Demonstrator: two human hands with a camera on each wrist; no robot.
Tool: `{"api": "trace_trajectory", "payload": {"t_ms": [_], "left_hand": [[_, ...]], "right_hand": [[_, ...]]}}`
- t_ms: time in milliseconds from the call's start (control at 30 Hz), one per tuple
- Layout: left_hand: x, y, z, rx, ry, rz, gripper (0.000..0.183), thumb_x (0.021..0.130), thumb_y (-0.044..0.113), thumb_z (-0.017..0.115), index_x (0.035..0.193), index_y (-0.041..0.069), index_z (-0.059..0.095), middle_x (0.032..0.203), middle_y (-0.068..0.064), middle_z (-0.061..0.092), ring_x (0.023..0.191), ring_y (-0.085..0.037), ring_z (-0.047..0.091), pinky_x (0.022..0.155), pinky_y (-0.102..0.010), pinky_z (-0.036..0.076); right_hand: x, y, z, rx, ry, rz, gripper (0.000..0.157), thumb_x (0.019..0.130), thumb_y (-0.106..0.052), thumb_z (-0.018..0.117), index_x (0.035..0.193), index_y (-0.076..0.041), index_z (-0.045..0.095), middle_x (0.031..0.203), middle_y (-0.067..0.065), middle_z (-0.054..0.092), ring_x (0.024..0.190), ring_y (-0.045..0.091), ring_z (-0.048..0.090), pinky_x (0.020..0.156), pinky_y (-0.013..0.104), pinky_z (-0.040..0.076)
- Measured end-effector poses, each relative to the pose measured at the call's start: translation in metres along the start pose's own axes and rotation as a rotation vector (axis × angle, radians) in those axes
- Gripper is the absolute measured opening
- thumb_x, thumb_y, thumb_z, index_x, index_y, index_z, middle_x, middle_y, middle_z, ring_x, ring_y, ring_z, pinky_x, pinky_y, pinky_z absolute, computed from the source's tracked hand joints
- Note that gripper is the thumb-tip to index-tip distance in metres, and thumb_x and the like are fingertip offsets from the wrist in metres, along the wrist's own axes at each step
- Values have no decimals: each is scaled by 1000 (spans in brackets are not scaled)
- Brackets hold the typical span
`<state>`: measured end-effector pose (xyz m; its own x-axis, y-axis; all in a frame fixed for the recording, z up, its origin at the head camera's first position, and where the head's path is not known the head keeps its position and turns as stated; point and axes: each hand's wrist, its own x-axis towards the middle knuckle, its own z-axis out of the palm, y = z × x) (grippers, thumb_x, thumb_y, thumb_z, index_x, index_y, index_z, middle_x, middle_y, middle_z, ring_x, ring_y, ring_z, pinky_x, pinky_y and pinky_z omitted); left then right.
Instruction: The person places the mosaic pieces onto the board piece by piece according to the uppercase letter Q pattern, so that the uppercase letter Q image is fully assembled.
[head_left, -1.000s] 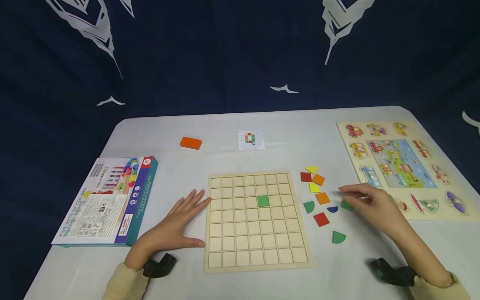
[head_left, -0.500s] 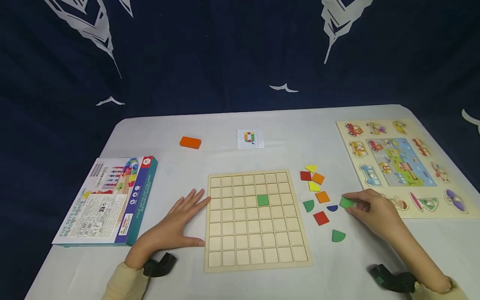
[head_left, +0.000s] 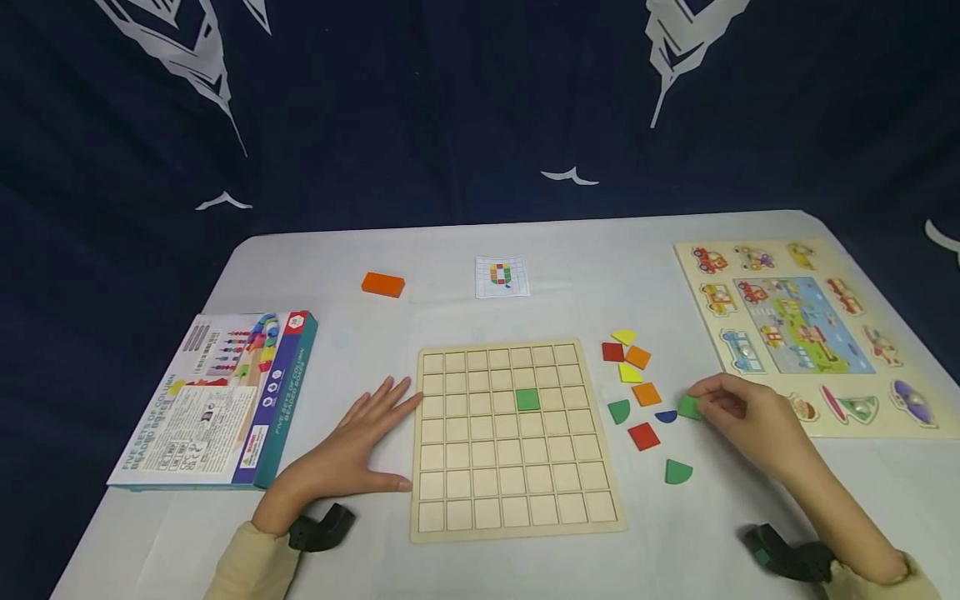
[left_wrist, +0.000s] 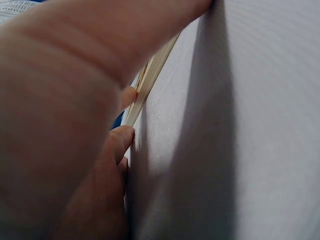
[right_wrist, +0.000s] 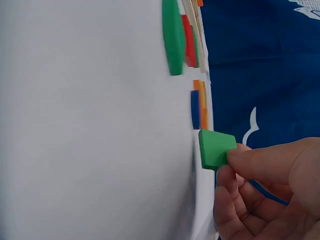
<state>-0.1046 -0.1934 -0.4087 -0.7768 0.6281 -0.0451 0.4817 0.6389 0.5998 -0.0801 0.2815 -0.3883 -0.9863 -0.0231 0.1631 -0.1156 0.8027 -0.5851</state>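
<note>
Right of the grid board, the right grip pinches a green tile by its edge, near the blue half-circle; so small a hold could let it slip. The left grip, spread and holding nothing, touches the board; a push may shift it.

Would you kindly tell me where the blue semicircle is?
In the head view, the blue semicircle lies right of the grid board, just left of the green tile in the right hand.
</note>
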Motion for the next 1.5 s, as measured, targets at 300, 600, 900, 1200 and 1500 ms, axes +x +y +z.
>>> {"api": "trace_trajectory", "payload": {"t_ms": [300,600,900,1200,1500], "left_hand": [[-1,-1,0,3,10,1,104,66,47,81,149,15,27,155,-8,11,140,-26,-1,109,-49,0],[0,-2,0,9,9,18,104,66,46,81,149,14,27,155,-9,11,140,-28,0,108,-50,0],[0,-1,0,11,5,14,104,66,48,81,149,14,27,155,-9,11,140,-28,0,109,-50,0],[0,0,-1,3,8,18,103,67,46,81,148,13,28,155,-10,11,140,-29,1,108,-51,0],[0,0,-1,7,-12,-14,103,67,43,82,149,15,27,155,-6,10,140,-25,-1,109,-49,0]], "right_hand": [[25,-48,17,331,-135,-20,10,85,-2,67,94,0,65,81,8,68,69,22,66,60,26,54],[40,-90,59,618,-385,12,10,85,7,62,95,8,63,80,11,65,73,25,66,66,32,55],[41,-96,84,562,-452,-66,10,85,6,62,91,0,67,77,7,64,69,21,66,63,29,55],[40,-99,85,437,-426,-136,11,83,4,65,88,-5,68,74,1,63,66,15,63,61,26,53],[38,-97,85,386,-418,-200,9,82,3,68,85,-6,69,73,-3,63,64,12,60,61,25,52]]}}
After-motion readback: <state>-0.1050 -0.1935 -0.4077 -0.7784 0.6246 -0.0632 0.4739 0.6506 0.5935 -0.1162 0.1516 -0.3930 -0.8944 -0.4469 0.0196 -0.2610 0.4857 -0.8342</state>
